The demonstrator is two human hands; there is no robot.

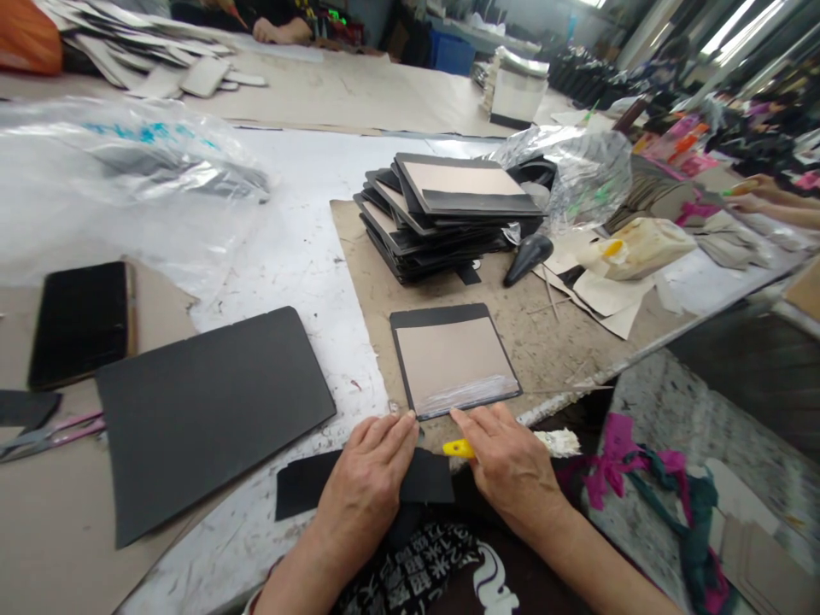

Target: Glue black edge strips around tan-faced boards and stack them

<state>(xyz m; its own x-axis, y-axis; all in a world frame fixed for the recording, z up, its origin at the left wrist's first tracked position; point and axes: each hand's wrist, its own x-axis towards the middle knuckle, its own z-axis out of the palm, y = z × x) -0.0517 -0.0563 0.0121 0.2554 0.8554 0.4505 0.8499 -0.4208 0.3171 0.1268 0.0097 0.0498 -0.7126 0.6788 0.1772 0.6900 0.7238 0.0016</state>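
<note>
A small black-edged panel (456, 363) with a beige face lies in front of me, a whitish glue-like smear along its near edge. My left hand (368, 474) has its fingers stretched out side by side, fingertips at the panel's near left corner, above a black strip (307, 483). In my right hand (512, 453) is a brush (458, 448) with a yellow handle and whitish, caked bristles poking out on the right. That hand's index fingertip touches the panel's near edge. Behind the panel rises a stack of similar panels (471, 188).
To the left are a large black sheet (218, 410), a phone (80, 320) and pink-handled scissors (57, 434). Clear plastic (128, 179) covers the far left. A yellowish container (650, 248) and a dark, tapered tool (529, 259) lie right. Other people's hands (282, 32) show farther off.
</note>
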